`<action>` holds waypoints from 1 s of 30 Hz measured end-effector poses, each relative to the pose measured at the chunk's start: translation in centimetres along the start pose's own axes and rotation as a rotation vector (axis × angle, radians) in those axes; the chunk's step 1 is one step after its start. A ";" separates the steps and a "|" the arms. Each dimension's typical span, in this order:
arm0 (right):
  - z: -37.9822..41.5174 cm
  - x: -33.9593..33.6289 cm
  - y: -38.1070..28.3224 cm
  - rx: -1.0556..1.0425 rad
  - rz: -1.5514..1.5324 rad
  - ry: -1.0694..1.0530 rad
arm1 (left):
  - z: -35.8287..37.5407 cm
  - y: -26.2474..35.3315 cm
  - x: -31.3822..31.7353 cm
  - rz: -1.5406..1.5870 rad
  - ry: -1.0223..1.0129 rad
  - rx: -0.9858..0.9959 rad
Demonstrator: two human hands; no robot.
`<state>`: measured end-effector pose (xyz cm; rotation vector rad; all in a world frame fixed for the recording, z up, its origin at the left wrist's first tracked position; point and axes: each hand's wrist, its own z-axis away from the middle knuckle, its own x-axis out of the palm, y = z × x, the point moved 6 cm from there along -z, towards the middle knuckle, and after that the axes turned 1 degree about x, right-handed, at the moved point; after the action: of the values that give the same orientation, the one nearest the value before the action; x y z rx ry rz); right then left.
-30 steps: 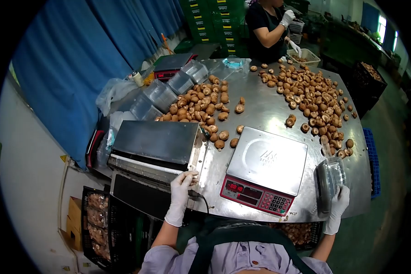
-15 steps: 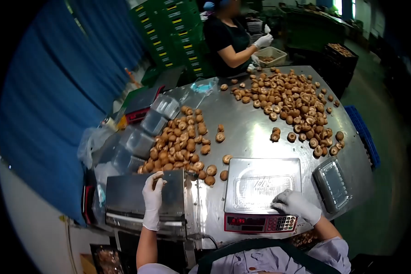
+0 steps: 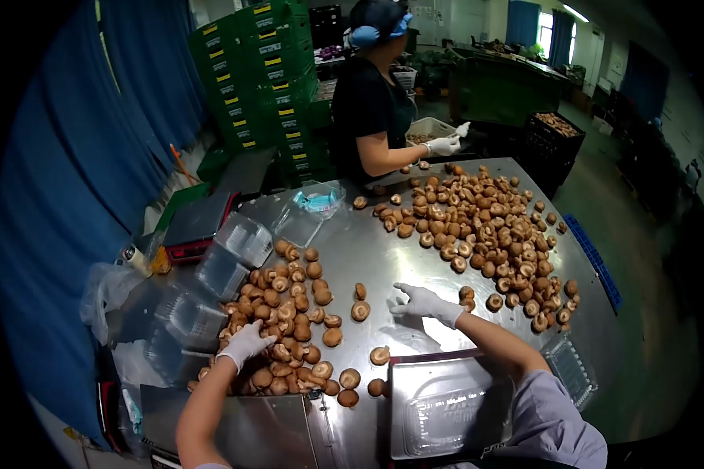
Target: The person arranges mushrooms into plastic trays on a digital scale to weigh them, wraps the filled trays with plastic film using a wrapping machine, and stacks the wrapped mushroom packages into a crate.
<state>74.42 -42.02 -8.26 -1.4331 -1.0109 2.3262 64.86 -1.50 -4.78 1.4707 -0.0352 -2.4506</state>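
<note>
My left hand [image 3: 246, 345], in a white glove, reaches into the left pile of brown mushrooms [image 3: 293, 320], fingers bent over the caps; whether it grips one is unclear. Above the bare metal beyond the scale is my right hand [image 3: 424, 304], also gloved, its fingers apart and nothing in them. Two loose mushrooms [image 3: 360, 311] are to its left. A clear plastic container [image 3: 446, 418] rests on the scale's plate [image 3: 399, 371]; my right forearm and sleeve cover part of the scale's right side.
A large mushroom pile [image 3: 485, 227] spreads over the table's far right. Clear containers [image 3: 188, 313] line the left side, and another [image 3: 571, 367] lies at the right edge. A co-worker [image 3: 375, 109] stands beyond the table, near green crates [image 3: 274, 70].
My left hand has moved from above the metal box into the left mushroom pile. My right hand has left the scale and reached forward. The view has tilted up.
</note>
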 end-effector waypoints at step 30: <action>1.4 14.1 -10.4 -0.198 0.024 -0.467 | -4.7 2.4 1.2 -0.011 -0.167 0.018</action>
<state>64.59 -27.63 -10.82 -0.9749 -1.3804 2.7113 68.99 -3.49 -7.69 1.2725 -0.0834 -2.5827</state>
